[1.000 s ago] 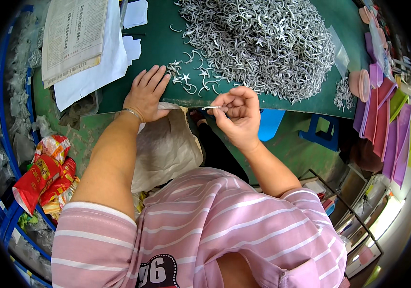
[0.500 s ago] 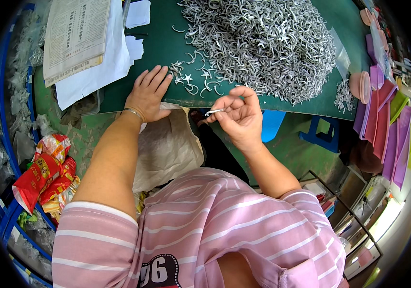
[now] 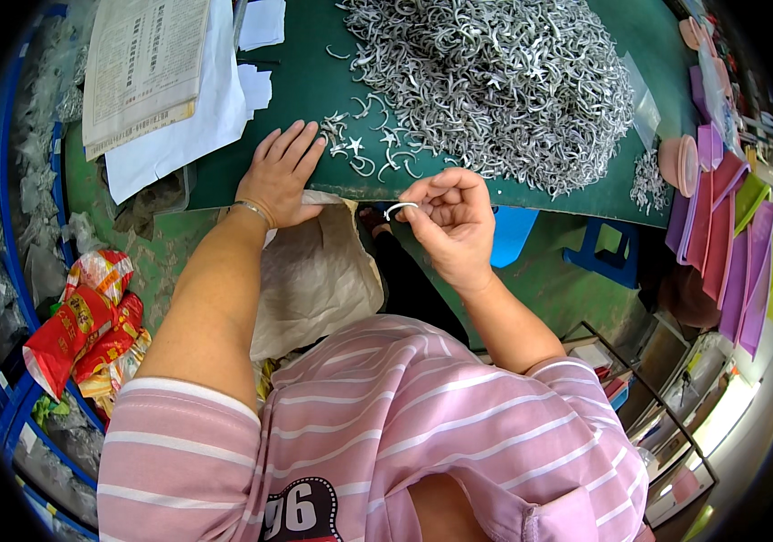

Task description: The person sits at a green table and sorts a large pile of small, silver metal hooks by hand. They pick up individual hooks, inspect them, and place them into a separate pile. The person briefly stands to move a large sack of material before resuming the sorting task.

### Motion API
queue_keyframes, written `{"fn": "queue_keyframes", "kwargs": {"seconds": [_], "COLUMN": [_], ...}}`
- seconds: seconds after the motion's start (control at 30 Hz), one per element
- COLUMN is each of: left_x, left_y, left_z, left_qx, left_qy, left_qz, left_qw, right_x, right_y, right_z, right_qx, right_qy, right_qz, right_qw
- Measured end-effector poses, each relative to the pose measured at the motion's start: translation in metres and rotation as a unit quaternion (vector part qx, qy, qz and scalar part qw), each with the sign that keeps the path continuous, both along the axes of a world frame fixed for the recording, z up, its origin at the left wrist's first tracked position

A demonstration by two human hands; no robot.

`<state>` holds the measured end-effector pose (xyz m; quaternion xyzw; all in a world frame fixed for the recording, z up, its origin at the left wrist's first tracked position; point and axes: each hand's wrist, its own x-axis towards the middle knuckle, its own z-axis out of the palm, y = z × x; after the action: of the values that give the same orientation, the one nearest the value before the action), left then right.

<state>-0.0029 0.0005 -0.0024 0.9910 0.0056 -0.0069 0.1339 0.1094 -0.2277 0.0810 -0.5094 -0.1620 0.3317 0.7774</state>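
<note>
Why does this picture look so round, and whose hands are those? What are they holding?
There is no robot here, just a person's two bare hands. A camera on the person's head looks down, and its very wide lens makes the picture round and bends straight edges. The left hand lies flat at the edge of a green table, near some loose pieces. The right hand pinches one thin, curved, pale piece. A big pile of small silvery pieces covers much of the table, with papers toward the left.
</note>
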Motion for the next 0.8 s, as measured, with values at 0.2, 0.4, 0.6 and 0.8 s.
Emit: {"fn": "queue_keyframes", "kwargs": {"seconds": [0.2,0.4,0.6,0.8], "left_x": [-0.001,0.000,0.001,0.001], "left_y": [0.000,0.000,0.000,0.000], "left_z": [-0.001,0.000,0.001,0.003], "left_qx": [0.002,0.000,-0.008,-0.009], "left_qy": [-0.005,-0.016,-0.020,-0.011], "left_qz": [-0.001,-0.004,-0.003,-0.001], "left_qw": [1.000,1.000,1.000,1.000], "right_x": [0.000,0.010,0.025,0.046], "right_y": [-0.001,-0.003,0.005,0.039], "right_z": [0.000,-0.031,-0.063,-0.067], "right_qx": [-0.005,-0.163,-0.283,-0.236], "right_qy": [0.000,-0.142,-0.416,-0.564], "right_qz": [-0.004,-0.047,-0.092,-0.092], "right_qw": [1.000,0.975,0.859,0.786]}}
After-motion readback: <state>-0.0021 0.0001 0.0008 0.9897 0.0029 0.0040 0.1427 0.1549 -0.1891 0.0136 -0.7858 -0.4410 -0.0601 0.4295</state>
